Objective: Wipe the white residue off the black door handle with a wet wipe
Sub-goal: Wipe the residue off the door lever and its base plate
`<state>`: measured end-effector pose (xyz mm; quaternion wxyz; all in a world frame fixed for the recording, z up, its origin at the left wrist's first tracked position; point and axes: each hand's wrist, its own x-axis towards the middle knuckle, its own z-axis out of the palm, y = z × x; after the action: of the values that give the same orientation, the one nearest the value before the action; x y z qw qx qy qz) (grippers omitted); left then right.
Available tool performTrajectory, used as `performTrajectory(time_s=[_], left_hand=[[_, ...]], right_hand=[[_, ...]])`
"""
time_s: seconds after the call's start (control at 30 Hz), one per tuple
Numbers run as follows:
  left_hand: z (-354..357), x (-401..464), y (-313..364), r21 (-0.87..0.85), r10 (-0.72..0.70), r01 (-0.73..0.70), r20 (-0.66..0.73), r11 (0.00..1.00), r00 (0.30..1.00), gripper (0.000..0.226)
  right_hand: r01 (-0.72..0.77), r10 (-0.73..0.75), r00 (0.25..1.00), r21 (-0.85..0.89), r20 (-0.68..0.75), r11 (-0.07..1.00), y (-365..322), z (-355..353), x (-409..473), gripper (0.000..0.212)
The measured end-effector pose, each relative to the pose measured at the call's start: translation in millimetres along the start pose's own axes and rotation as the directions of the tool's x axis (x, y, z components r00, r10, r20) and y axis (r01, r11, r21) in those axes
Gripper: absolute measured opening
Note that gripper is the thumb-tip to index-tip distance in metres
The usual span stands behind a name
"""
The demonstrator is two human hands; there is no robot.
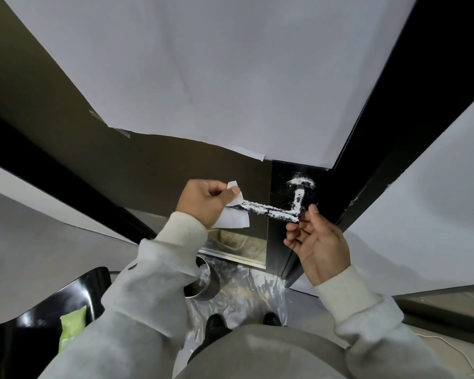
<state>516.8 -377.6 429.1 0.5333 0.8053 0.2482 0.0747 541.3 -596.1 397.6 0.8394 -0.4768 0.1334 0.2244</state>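
The black door handle [274, 210] juts out from the dark door, its lever pointing left, and white residue is smeared along the lever, the neck and the round base [301, 183]. My left hand [205, 201] grips a white wet wipe [234, 218] wrapped around the lever's left tip. My right hand [316, 239] is under the bend of the handle, palm up, fingers apart, its fingertips touching the corner of the handle.
White paper [230, 77] is taped over the door above the handle. A metal bin [203, 283] stands on a plastic sheet [241, 294] on the floor below. A green wipes pack [71, 326] lies on a black chair [25, 337] at lower left. My shoes [216, 324] are near the door.
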Motion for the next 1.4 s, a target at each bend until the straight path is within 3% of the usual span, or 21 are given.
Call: performTrajectory(time_s=[0.1,0.17,0.23,0.37,0.5,0.57,0.63,0.73,0.83,0.9,0.93,1.0,1.07,1.13,1.2,1.27,1.33,1.4], left_hand=[[-11.3,-0.4,0.8,0.023,-0.023,0.019,0.168,1.000,0.985,0.014],[-17.9,0.4,-0.5,-0.094,-0.064,0.095,0.290,0.991,0.955,0.012],[-17.2,5.2,2.2,-0.146,-0.120,0.169,0.293,0.975,0.949,0.011],[-7.4,18.3,9.7,0.048,-0.168,0.161,0.219,0.986,0.961,0.015],[-15.0,4.4,-9.4,-0.301,-0.107,0.207,0.319,0.931,0.942,0.013],[-14.1,-4.7,-22.3,-0.343,0.031,0.071,0.283,0.937,0.959,0.013],[-10.2,-7.6,-30.5,-0.208,0.197,-0.159,0.175,0.965,0.965,0.015],[-9.8,-9.7,-33.3,0.004,0.385,-0.387,0.102,0.922,0.917,0.022],[-14.5,-8.0,-31.1,0.297,0.597,-0.608,0.137,0.736,0.790,0.027],[-19.0,-2.2,-29.2,0.378,0.686,-0.698,0.193,0.608,0.701,0.026],[-20.9,0.3,-28.7,0.384,0.691,-0.709,0.211,0.592,0.691,0.026],[-23.1,1.8,-26.6,0.302,0.592,-0.628,0.211,0.717,0.778,0.024],[-20.9,0.6,-22.7,0.102,0.387,-0.413,0.205,0.905,0.899,0.014],[-20.0,3.4,-14.6,-0.006,0.248,-0.252,0.203,0.968,0.947,0.007],[-23.5,13.5,-1.8,0.056,0.061,-0.080,0.288,0.995,0.956,0.006],[-29.0,27.6,9.0,0.201,-0.146,0.072,0.381,0.977,0.913,0.010],[-32.8,34.8,14.3,0.228,-0.260,0.177,0.418,0.957,0.870,0.039],[-33.4,38.0,12.4,0.104,-0.292,0.275,0.444,0.956,0.847,0.070]], right_hand=[[-0.007,0.007,1.000,-0.011,0.002,1.000,0.4,-1.9,0.2,0.027],[-0.009,0.009,1.000,-0.009,0.003,1.000,0.3,-2.8,1.1,0.027],[-0.014,0.014,1.000,-0.019,0.003,1.000,-0.5,-2.8,0.2,0.027],[-0.012,0.012,1.000,-0.021,0.002,1.000,-0.9,-5.9,0.1,0.030],[-0.015,0.015,1.000,-0.023,0.001,1.000,-2.2,-7.2,-1.3,0.034],[-0.011,0.011,1.000,-0.029,-0.004,1.000,-1.5,-7.9,-1.1,0.036],[-0.010,0.010,1.000,-0.035,-0.008,0.999,-1.3,-7.3,-0.5,0.037],[-0.010,0.010,1.000,-0.044,-0.013,0.999,-1.9,-5.9,-1.5,0.033],[-0.005,0.004,1.000,-0.052,-0.013,0.999,-2.6,-5.9,-1.9,0.032],[-0.004,0.003,1.000,-0.058,-0.017,0.998,-2.4,-4.8,-1.8,0.032],[-0.004,0.003,1.000,-0.061,-0.018,0.998,-2.4,-3.9,-1.9,0.032],[-0.004,0.002,1.000,-0.072,-0.024,0.997,-3.0,-3.3,-2.6,0.033],[-0.003,0.001,1.000,-0.084,-0.028,0.996,-2.8,-5.2,-3.9,0.033],[-0.010,0.008,1.000,-0.088,-0.021,0.996,-3.3,-7.0,-4.4,0.032],[-0.016,0.014,1.000,-0.085,-0.023,0.996,-3.1,-7.1,-4.5,0.031],[-0.016,0.014,1.000,-0.077,-0.022,0.997,-2.9,-6.3,-4.2,0.031],[-0.016,0.015,1.000,-0.075,-0.022,0.997,-2.8,-5.8,-4.2,0.031],[-0.015,0.013,1.000,-0.078,-0.025,0.997,-3.4,-7.2,-4.7,0.033]])
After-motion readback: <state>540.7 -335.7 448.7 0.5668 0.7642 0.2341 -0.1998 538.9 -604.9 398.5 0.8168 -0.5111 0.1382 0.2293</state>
